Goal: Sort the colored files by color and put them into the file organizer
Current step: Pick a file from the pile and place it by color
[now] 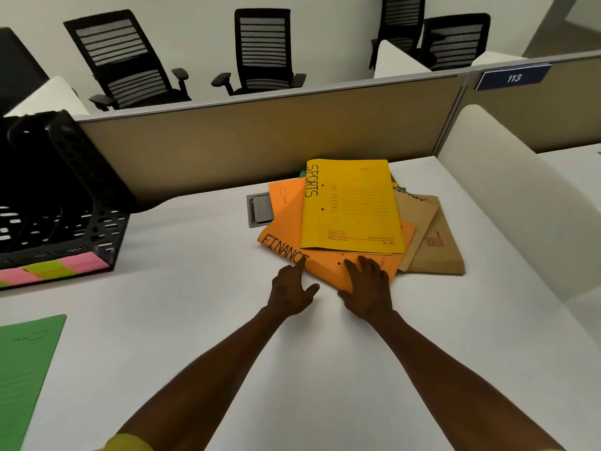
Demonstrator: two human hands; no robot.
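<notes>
1. A bright yellow card file [353, 206] with "SPORTS" lettered in black down its spine edge, black printed form lines and two black punch holes, tops the pile near the far edge of the white desk [195, 320].
2. Beneath it, an orange card file [286, 222] carries "FINANCE" in black.
3. Plain brown paper envelopes [435, 252], one stamped in red.
4. A green card file [26, 369] at the left edge, faint print.
5. A black perforated plastic file organizer [65, 203] with pink and lime-green labels along its front.
</notes>
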